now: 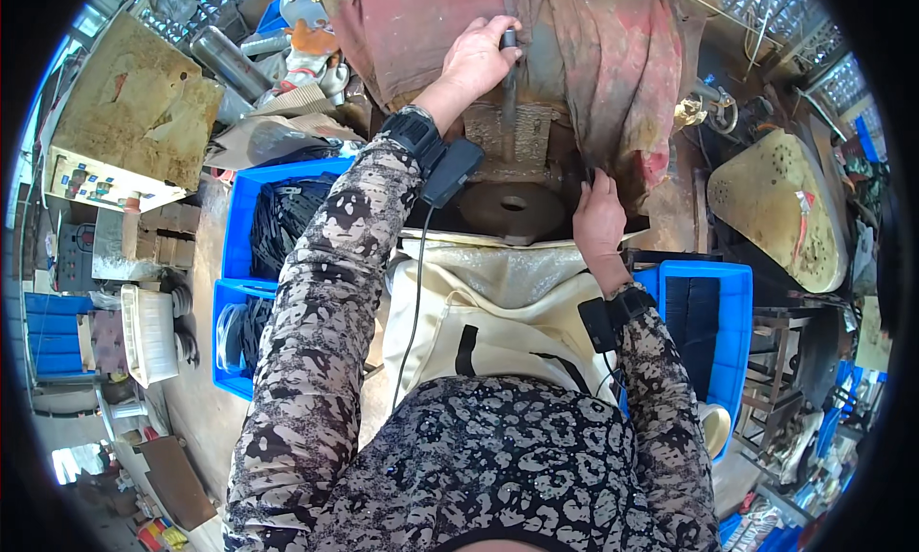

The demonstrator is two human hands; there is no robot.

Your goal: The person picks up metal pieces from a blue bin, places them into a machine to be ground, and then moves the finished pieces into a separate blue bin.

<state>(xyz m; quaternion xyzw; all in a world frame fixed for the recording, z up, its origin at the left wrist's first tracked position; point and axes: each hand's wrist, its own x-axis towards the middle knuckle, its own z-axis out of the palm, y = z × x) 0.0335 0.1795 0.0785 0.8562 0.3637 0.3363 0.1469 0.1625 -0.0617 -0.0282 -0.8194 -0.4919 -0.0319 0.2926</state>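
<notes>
Dark metal lever [509, 73] clenched in left hand [476, 59]; right hand [598, 217] grasping something unclear beside round disc [512, 207].

Two blue crates [251, 228] stand at left, both holding dark flat parts. A third blue crate [720, 308] stands at right. A rusty perforated metal seat [777, 207] lies beyond it. A worn wooden box [134, 112] sits far left.

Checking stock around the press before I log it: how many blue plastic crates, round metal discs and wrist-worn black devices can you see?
Blue plastic crates: 3, two stacked on the left, one on the right
Round dark metal disc with a centre hole: 1
Black wrist-worn devices: 2, above the left hand's wrist and the right's
Total: 6
</notes>
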